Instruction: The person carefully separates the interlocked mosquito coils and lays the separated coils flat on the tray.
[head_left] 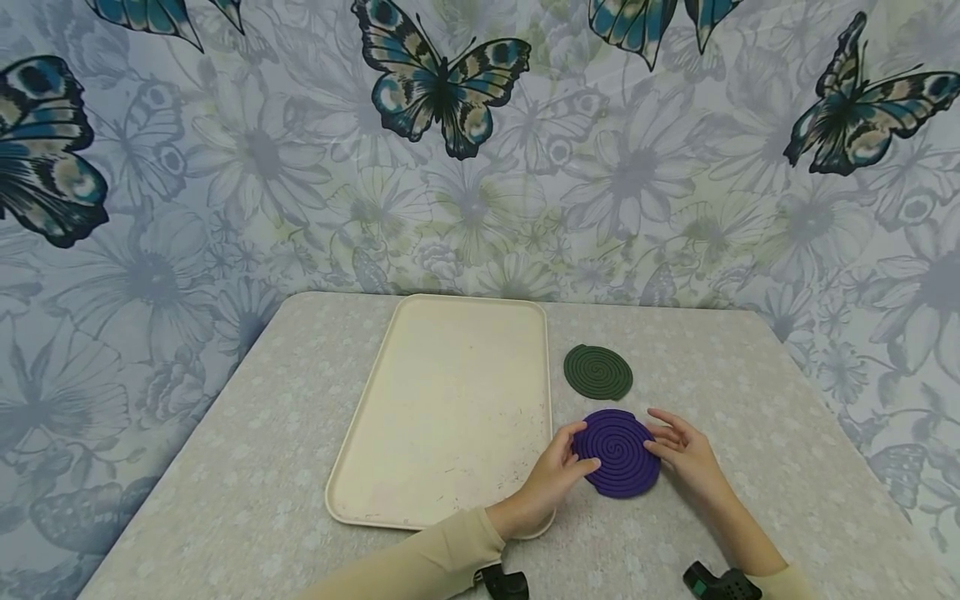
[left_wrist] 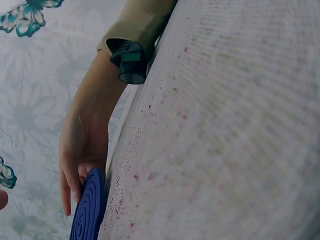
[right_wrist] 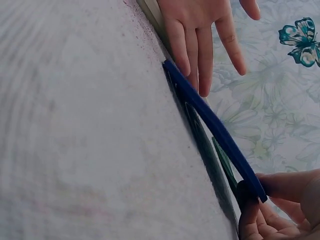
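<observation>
A purple round coaster (head_left: 618, 457) with spiral grooves lies between my two hands, right of the tray. My right hand (head_left: 686, 454) pinches its right edge between thumb and fingers. In the right wrist view the coaster (right_wrist: 215, 125) slants, its right side raised off the table and its far end low. My left hand (head_left: 551, 479) is at the left edge, thumb tip overlapping the rim; in the right wrist view the fingers of this left hand (right_wrist: 202, 42) are extended, close by the low end. A green spiral coaster (head_left: 598, 372) lies flat just behind.
A large cream tray (head_left: 442, 408) with a raised rim lies left of the coasters, and my left wrist crosses its near right corner. The table (head_left: 247, 467) has a pale patterned cover. Behind it is a butterfly-and-flower backdrop (head_left: 480, 225).
</observation>
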